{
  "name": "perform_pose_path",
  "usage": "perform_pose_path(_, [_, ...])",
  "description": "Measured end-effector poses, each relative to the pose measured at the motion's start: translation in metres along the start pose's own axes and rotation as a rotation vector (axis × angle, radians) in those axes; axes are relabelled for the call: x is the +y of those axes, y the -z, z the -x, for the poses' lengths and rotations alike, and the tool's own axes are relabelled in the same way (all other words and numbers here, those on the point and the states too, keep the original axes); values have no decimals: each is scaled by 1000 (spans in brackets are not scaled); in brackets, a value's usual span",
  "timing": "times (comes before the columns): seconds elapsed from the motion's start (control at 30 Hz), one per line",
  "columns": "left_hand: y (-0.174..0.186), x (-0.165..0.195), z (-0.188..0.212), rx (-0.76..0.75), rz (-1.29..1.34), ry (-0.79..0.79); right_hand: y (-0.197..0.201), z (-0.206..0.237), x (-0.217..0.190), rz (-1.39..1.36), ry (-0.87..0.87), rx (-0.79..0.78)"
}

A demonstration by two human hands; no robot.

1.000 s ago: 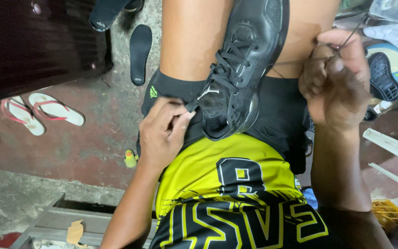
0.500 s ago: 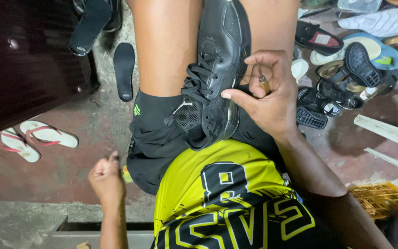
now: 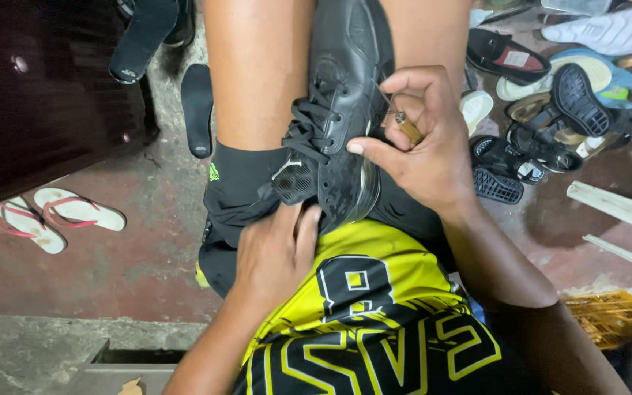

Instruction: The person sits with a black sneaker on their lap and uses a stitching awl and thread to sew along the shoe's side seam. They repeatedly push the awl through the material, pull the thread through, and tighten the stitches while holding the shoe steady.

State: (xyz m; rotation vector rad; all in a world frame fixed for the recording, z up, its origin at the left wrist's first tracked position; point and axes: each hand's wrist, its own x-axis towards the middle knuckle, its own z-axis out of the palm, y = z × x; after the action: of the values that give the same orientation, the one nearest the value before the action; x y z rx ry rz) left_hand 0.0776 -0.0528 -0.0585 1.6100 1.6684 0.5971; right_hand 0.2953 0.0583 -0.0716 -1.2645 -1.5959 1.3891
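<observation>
My right hand is pinching a small brown-handled tool between thumb and curled fingers, its thin metal tip aimed at the side of the black shoe, while my index finger stretches out and presses on the shoe's upper near the sole. A moment ago this hand was a little higher against the shoe; now it has settled lower, with the tool tip close to the upper's edge. My left hand, which half a second ago hung away down by my side, has come back and lies flat, fingers together, against the heel end of the shoe, holding nothing but bracing it on my lap. So both hands are on the shoe again: one steadies, one works the tool. The shoe lies lengthwise between my thighs, toe pointing away from me, heel against my black shorts. It is a black lace-up sports shoe with scuffed, dull leather, loose black laces, a mesh patch near the heel and a paler sole edge on the right side. To my right, more shoes and sandals lie heaped on the floor; to my left is a pair of pink-strapped flip-flops, and a loose black insole lies beyond my knee.
</observation>
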Motion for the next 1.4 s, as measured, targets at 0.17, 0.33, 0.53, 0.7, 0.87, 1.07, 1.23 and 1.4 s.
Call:
perform_pose_path(0.17, [-16, 4, -38, -72, 15, -33, 6, -1, -3, 3, 2, -4])
perform_pose_path(0.33, [-35, 10, -45, 55, 422, 182, 23, -5, -23, 220, -71, -37])
perform_pose_path(0.53, [-54, 0, -42, 133, 669, 287, 63, 0, -32, 719, -216, -348])
perform_pose_path(0.7, [-67, -14, -31, 235, 831, 427, 57, 4, -17, 503, -97, -167])
perform_pose_path(0.87, [-78, -28, -18, 343, 888, 524, 46, -1, -1, 429, -127, -112])
perform_pose_path(1.07, [-81, -35, -13, 393, 1254, 546, 70, -5, 0, 222, -18, -166])
perform_pose_path(1.23, [-69, -21, -21, 199, 1115, 480, 72, -10, -9, 145, 57, -95])
perform_pose_path(1.4, [-52, -3, -38, 21, 770, 324, 59, -24, -17, -39, 185, -62])
